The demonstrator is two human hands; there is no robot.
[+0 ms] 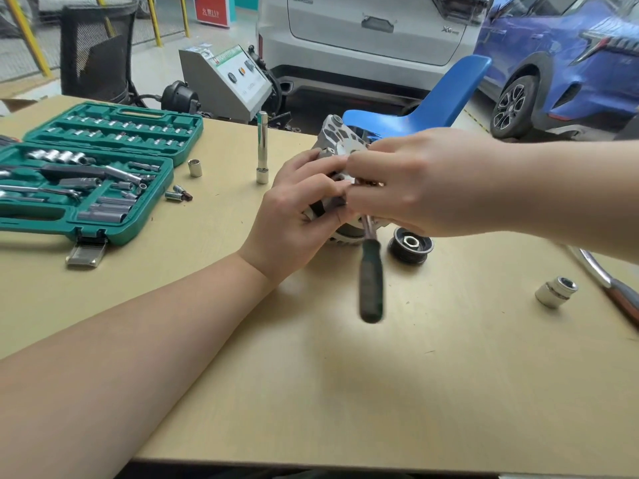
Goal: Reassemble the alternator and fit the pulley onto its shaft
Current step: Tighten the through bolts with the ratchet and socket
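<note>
Alternator (337,134) stands on the surface (345,375) between both hands. The left hand (297,209) clasps its near side, presumably to steady the housing against turning force. The right hand (408,181) curls its grip over the head of a ratchet (371,278), whose dark handle points toward the viewer and appears blurred. The housing is silver cast metal with vent slots, largely hidden. The black grooved pulley (410,248) lies just beside it, not yet fitted.
</note>
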